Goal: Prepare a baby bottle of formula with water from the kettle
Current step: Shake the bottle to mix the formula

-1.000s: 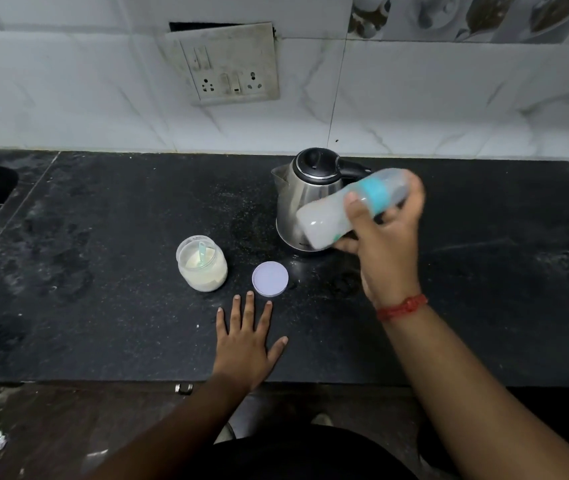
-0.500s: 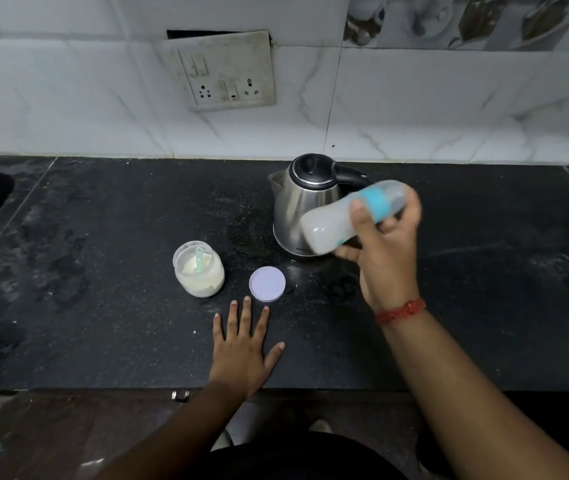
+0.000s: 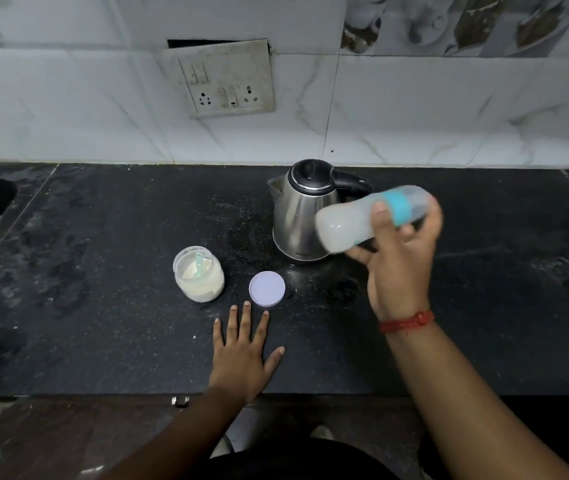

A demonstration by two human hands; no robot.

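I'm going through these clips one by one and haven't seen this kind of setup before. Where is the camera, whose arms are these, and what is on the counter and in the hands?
There is no machine here: a person works with bare hands, and the single wide-angle camera sits on their head, looking forward and down.

The right hand has its grip on a baby bottle, held tilted on its side above the counter, in front of the steel kettle. The bottle looks cloudy white and has a teal collar.

The left hand lies flat, fingers spread, on the black counter and holds nothing.

Also on the counter: an open jar of pale powder with a small scoop inside, and its round lid lying beside it. A socket plate is on the tiled wall behind.
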